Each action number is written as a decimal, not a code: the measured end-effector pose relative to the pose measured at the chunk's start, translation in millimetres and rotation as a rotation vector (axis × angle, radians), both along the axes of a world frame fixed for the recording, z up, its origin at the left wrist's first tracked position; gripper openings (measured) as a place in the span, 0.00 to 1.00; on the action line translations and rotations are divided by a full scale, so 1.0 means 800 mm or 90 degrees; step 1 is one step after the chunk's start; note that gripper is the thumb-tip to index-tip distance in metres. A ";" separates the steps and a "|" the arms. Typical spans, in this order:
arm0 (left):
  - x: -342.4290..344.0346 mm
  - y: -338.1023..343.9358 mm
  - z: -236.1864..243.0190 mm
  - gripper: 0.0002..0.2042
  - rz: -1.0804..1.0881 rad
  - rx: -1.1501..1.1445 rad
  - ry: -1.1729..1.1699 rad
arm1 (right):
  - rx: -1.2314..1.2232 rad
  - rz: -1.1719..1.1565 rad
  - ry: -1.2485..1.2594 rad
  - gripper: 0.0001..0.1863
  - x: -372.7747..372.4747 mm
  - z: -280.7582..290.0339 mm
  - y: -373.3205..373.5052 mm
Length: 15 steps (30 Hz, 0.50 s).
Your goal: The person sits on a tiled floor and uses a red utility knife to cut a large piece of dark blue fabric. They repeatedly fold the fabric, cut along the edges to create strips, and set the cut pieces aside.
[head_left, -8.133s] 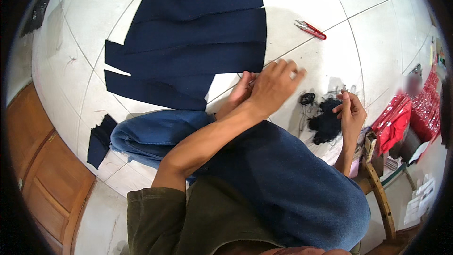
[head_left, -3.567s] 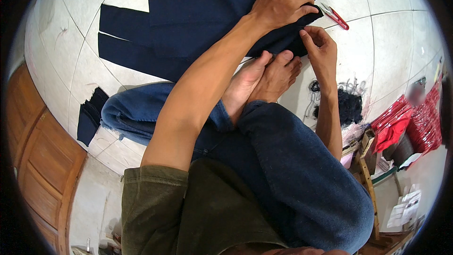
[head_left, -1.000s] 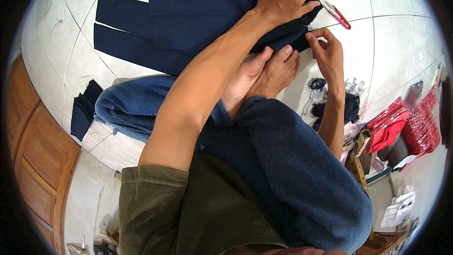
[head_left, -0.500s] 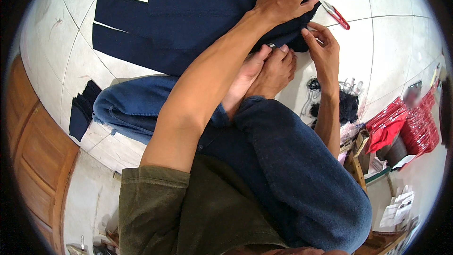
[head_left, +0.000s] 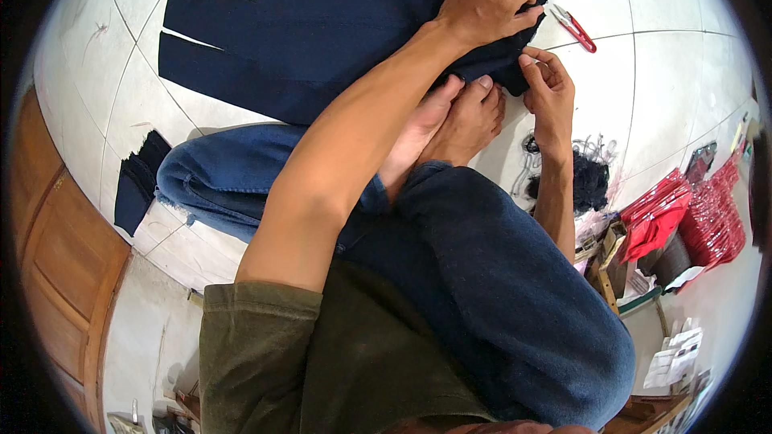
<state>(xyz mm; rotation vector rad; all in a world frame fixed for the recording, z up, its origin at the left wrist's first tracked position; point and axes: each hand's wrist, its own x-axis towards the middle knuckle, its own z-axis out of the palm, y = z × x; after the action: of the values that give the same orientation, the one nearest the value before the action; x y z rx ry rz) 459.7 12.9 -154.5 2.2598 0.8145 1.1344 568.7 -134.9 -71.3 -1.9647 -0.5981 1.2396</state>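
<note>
left hand (head_left: 487, 5): pinching navy cloth (head_left: 346, 24) near its edge | right hand (head_left: 552, 96): at corner, grip unclear | step: likely edge work | next: wants edge taut

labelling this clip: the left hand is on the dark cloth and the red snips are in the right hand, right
The snips are not in the right hand: the head view shows them lying on the floor. The left hand is on the cloth, as you say.

Dark navy cloth (head_left: 338, 16), red-handled snips (head_left: 576, 32)
</note>
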 end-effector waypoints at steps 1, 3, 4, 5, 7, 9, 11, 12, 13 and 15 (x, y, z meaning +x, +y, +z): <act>0.001 -0.002 0.002 0.11 0.001 0.009 -0.004 | 0.007 0.006 0.004 0.11 0.002 0.001 0.001; 0.003 -0.002 0.005 0.11 0.001 0.017 -0.005 | 0.008 0.004 0.005 0.10 0.003 -0.004 0.003; 0.001 -0.003 0.005 0.11 0.002 0.014 0.000 | 0.008 0.004 0.008 0.10 0.002 -0.008 0.003; 0.000 -0.004 0.005 0.11 0.003 0.011 0.005 | 0.004 -0.035 0.016 0.11 0.003 -0.010 0.002; -0.001 -0.004 0.008 0.10 -0.001 0.002 0.008 | -0.003 -0.112 0.030 0.12 0.008 -0.012 0.000; -0.003 -0.003 0.015 0.09 -0.015 -0.014 -0.002 | -0.004 -0.141 0.044 0.14 0.019 -0.012 -0.008; -0.007 0.000 0.035 0.09 -0.045 -0.039 -0.022 | 0.010 -0.141 0.037 0.19 0.022 -0.005 -0.012; -0.006 0.000 0.036 0.09 -0.048 -0.041 -0.020 | 0.005 -0.139 0.030 0.18 0.022 -0.004 -0.010; -0.007 0.000 0.036 0.08 -0.049 -0.041 -0.014 | 0.001 -0.135 0.027 0.18 0.020 -0.003 -0.008; -0.008 0.000 0.036 0.08 -0.049 -0.041 -0.009 | -0.007 -0.097 0.014 0.18 0.017 0.000 -0.002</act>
<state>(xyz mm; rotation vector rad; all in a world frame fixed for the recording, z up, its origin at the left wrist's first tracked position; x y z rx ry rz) 453.2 13.1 -125.5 2.2076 0.7419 1.0736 582.4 -136.9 -71.1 -1.9639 -0.4224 1.1713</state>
